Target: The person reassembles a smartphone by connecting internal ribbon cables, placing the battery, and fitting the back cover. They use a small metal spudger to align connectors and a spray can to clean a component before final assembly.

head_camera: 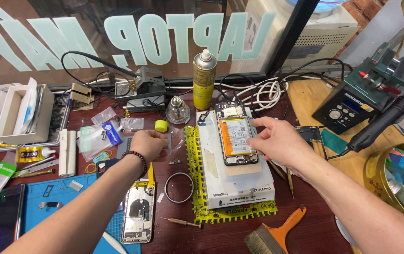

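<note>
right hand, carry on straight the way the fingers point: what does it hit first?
The right hand points left, fingers already at the edge of the opened phone on the white box. It would likely meet that phone's frame first; exact contact is unclear.

Glossy phone [234, 133] — (perhaps) wood table [305, 230].

I count: two hands, left hand [149, 143], right hand [279, 141]; one opened phone [235, 133]; one yellow spray can [204, 80]; one orange-handled brush [273, 233]; one phone back cover [139, 218]; one hot-air wand [380, 123].

Opened phone [234, 134] on the box [239, 188], spray can [204, 80] behind, brush [273, 233] in front, ring [179, 187] left.
</note>
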A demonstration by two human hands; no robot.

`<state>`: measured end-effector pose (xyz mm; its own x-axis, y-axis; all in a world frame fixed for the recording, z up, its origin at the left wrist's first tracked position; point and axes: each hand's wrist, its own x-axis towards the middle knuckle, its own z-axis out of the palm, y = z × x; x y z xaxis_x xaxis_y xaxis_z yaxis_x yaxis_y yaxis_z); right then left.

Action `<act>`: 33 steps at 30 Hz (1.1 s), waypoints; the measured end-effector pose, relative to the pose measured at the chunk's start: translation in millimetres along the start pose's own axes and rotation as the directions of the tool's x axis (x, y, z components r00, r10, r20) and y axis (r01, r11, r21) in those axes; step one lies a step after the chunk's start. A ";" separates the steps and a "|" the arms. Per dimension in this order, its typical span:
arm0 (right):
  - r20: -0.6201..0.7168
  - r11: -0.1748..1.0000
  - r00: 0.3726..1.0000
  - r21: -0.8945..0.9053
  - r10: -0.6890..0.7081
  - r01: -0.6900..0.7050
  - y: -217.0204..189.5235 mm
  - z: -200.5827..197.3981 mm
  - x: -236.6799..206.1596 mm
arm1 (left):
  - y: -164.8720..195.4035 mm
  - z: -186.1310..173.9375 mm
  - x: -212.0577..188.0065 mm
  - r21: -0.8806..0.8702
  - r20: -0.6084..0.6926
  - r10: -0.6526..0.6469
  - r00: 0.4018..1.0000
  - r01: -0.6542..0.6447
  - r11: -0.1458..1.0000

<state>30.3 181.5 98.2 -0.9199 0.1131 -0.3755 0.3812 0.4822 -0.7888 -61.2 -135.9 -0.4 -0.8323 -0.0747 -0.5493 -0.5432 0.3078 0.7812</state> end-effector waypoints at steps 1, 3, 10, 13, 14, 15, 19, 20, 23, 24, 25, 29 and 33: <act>-0.003 1.000 1.000 0.007 0.011 -0.011 -2.3 0.4 -0.3 | -2.4 -6.3 4.5 -0.006 -0.011 -0.015 1.000 0.015 1.000; -0.022 0.999 0.999 0.019 0.039 -0.038 -5.1 -2.0 -1.8 | -1.3 -2.5 13.2 -0.031 -0.001 -0.006 1.000 0.006 0.999; -0.050 0.997 0.997 0.052 0.057 -0.054 -0.5 -10.1 -4.1 | 47.8 60.4 32.9 0.070 0.025 0.104 0.994 -0.106 0.992; -0.054 0.997 0.997 0.049 0.055 -0.053 6.2 -13.3 -4.1 | 70.4 78.3 43.9 0.246 0.006 0.179 0.984 -0.175 0.953; -0.058 0.997 0.997 0.056 0.058 -0.054 8.7 -14.8 -4.1 | 75.3 84.6 47.7 0.316 0.016 0.220 0.975 -0.213 0.924; -0.062 0.996 0.996 0.064 0.058 -0.054 11.3 -16.2 -3.8 | 78.7 88.4 51.9 0.383 0.051 0.267 0.962 -0.266 0.885; -0.073 0.995 0.995 0.080 0.071 -0.065 21.3 -19.7 -1.0 | 85.0 94.8 68.7 0.587 0.139 0.359 0.923 -0.369 0.720; -0.081 0.994 0.994 0.090 0.077 -0.070 23.9 -20.5 0.2 | 85.3 97.1 72.1 0.625 0.148 0.363 0.920 -0.371 0.687; -0.094 0.992 0.992 0.104 0.085 -0.076 29.5 -22.2 4.5 | 85.3 96.9 75.9 0.649 0.145 0.329 0.933 -0.341 0.680; -0.097 0.991 0.991 0.106 0.089 -0.079 31.1 -22.4 5.7 | 85.3 96.2 76.0 0.654 0.151 0.329 0.932 -0.344 0.674; -0.094 0.990 0.991 0.112 0.092 -0.081 32.4 -22.3 6.9 | 85.8 95.7 75.3 0.657 0.158 0.330 0.931 -0.348 0.668; -0.090 0.991 0.993 0.116 0.074 -0.063 34.5 -21.1 10.9 | 90.8 96.0 69.9 0.625 0.188 0.268 0.945 -0.326 0.709; -0.102 0.995 0.994 0.088 -0.039 0.048 31.3 -14.2 11.4 | 96.2 96.8 63.7 0.597 0.229 0.270 0.935 -0.354 0.720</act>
<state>30.4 210.2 76.1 -0.9387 0.1821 -0.2927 0.3430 0.4085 -0.8459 -155.7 -19.2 11.1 -0.8998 0.2303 -0.3706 -0.0303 0.8143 0.5797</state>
